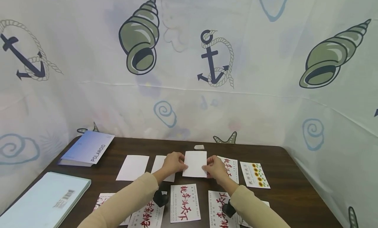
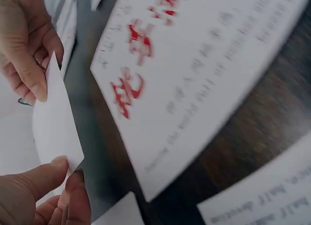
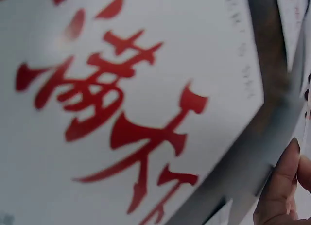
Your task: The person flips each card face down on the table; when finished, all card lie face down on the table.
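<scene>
Card [image 1: 195, 164] held at opposite edges, left hand [image 1: 172, 163] and right hand [image 1: 217, 167] pinched nearly closed on it, likely for steadiness.

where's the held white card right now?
In the head view, the held white card is near centre, pinched by the left hand at its left edge and the right hand at its right, just below the small pale block.

Dark wood-grain table [image 1: 298, 192]: POLAROID album [image 1: 87, 147] at back-left corner, pale-blue barcoded book [image 1: 44, 198] along left edge, small white block [image 1: 199, 147] by back edge. Blank card [image 1: 133, 168] mid-left, red-character cards [image 1: 185, 203] mostly frontward, sunflower card [image 1: 255, 175] rightmost.
</scene>
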`<state>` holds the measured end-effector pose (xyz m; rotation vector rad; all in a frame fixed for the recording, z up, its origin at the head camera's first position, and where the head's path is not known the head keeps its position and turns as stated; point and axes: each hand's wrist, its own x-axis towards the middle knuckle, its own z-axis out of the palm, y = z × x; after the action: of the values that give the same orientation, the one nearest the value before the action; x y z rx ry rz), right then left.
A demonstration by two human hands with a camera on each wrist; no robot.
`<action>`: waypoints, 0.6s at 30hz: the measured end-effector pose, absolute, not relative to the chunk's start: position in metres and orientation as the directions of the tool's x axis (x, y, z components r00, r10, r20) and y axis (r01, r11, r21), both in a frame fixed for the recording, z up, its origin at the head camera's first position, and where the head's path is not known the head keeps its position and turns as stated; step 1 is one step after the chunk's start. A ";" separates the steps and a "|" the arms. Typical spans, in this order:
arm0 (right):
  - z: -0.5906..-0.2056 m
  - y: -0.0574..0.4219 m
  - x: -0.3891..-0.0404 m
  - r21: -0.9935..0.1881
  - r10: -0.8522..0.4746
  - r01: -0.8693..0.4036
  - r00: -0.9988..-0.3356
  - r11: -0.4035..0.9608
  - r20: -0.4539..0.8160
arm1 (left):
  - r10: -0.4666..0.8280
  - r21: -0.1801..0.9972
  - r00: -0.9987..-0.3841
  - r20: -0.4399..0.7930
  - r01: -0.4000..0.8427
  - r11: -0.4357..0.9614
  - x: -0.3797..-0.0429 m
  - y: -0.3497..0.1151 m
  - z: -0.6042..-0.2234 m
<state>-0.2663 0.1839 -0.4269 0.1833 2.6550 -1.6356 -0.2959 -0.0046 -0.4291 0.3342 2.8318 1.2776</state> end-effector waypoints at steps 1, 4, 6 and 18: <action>-0.430 0.184 -0.268 -0.879 0.090 0.126 -0.991 0.460 -0.095 | 0.208 0.718 -0.975 0.080 0.201 0.666 -0.295 -0.005 -0.430; -0.438 0.184 -0.272 -0.844 0.082 0.156 -0.988 0.513 -0.133 | 0.222 0.663 -0.971 0.093 0.227 0.713 -0.293 -0.004 -0.433; -0.441 0.184 -0.274 -0.816 0.080 0.160 -0.987 0.555 -0.139 | 0.225 0.632 -0.970 0.095 0.233 0.739 -0.292 -0.001 -0.434; -0.427 0.206 -0.277 -0.788 0.027 0.039 -0.999 0.614 -0.029 | 0.192 0.480 -0.981 0.011 0.174 0.860 -0.298 0.007 -0.429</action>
<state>-0.2773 0.2061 -0.4270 0.0579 2.8097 -1.3722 -0.2976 0.0072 -0.4286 0.2949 2.9939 0.7676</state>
